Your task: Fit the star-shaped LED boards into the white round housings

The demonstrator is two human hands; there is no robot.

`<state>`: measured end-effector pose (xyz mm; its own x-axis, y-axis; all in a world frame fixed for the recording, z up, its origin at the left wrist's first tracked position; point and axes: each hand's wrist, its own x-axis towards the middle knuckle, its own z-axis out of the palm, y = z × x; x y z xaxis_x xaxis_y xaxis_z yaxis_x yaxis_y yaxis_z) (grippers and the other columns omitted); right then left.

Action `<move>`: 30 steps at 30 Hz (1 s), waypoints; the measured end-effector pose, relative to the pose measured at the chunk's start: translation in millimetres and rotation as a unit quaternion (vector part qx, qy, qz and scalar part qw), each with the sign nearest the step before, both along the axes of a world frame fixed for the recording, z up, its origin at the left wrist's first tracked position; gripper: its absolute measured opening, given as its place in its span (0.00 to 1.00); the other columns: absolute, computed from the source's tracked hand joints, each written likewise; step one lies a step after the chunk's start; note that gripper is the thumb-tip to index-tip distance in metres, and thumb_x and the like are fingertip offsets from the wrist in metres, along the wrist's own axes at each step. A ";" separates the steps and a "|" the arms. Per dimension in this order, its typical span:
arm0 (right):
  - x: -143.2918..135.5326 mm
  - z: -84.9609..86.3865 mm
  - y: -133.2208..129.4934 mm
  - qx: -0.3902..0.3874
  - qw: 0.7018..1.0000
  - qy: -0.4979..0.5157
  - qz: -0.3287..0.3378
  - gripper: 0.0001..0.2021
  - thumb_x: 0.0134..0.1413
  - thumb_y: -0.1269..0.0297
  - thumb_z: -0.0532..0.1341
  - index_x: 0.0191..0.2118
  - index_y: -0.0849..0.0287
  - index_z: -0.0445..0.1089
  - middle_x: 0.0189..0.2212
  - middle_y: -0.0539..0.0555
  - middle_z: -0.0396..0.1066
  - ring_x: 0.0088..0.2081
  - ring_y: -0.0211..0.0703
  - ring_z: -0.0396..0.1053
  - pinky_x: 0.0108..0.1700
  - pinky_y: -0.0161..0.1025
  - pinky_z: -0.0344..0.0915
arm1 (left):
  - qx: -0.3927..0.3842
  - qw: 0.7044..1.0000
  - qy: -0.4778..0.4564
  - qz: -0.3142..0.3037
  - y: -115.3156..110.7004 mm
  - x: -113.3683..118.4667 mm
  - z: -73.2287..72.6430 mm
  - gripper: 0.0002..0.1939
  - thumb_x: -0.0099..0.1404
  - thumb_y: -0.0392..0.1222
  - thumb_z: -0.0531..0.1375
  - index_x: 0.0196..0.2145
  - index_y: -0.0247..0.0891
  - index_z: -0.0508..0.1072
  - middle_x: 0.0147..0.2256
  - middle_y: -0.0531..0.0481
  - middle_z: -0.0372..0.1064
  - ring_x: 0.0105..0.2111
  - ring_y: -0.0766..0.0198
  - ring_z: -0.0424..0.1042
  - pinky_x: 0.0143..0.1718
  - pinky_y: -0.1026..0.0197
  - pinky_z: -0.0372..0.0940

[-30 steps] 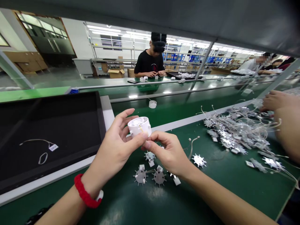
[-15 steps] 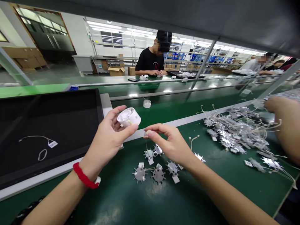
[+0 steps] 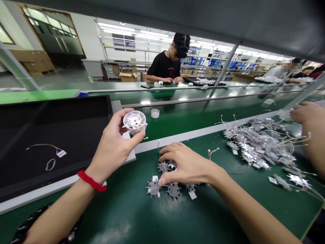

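Note:
My left hand (image 3: 111, 142) is closed round a white round plastic housing (image 3: 134, 121), its spoked face turned towards me and a thin yellowish wire at its side. Fingers apart and curved downward, my right hand (image 3: 182, 164) is over a small group of star-shaped metal discs with white tags. Its thumb is beside the leftmost metal disc (image 3: 153, 187); another disc (image 3: 173, 191) lies below the palm. The hand partly covers the discs behind it. A thin wire rises by the fingertips.
Another white housing (image 3: 155, 113) stands on the green conveyor belt (image 3: 177, 123). At right is a heap of metal discs with wires (image 3: 259, 142), near another person's hand (image 3: 307, 118). A black tray (image 3: 83, 135) at left holds a tagged wire and a loop. A co-worker (image 3: 169, 66) sits opposite.
My right hand has moved down from beside the housing to the discs, its pinch now opened. My left hand has turned the housing so its spoked face shows, shifting slightly left.

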<state>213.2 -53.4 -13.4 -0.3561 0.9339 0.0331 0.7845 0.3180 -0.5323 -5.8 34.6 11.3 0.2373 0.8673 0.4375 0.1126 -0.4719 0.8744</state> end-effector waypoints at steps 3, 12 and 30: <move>-4.6 -3.7 0.8 -0.019 0.998 0.058 0.002 0.20 0.60 0.43 0.73 0.33 0.57 0.81 0.43 0.58 0.82 0.50 0.60 0.77 0.55 0.50 0.65 | 0.002 1.000 0.013 -0.011 0.1 -0.1 -2.8 0.34 0.55 0.49 0.73 0.57 0.39 0.71 0.51 0.44 0.77 0.48 0.50 0.78 0.51 0.50 0.73; 1.6 5.8 12.3 -0.003 0.939 0.321 -0.126 0.15 0.64 0.51 0.67 0.31 0.56 0.75 0.30 0.51 0.76 0.32 0.43 0.72 0.35 0.39 0.66 | -0.025 0.994 0.055 -0.089 -0.9 -7.0 5.6 0.31 0.58 0.47 0.73 0.56 0.39 0.70 0.47 0.47 0.77 0.45 0.54 0.77 0.50 0.52 0.72; -12.0 5.3 -9.1 -0.067 0.730 0.647 -0.209 0.26 0.36 0.47 0.85 0.32 0.58 0.75 0.22 0.46 0.74 0.23 0.35 0.75 0.24 0.29 0.74 | -0.260 0.857 0.025 -0.445 -9.9 -7.5 -2.0 0.29 0.58 0.36 0.77 0.56 0.46 0.77 0.48 0.56 0.80 0.49 0.64 0.79 0.49 0.69 0.72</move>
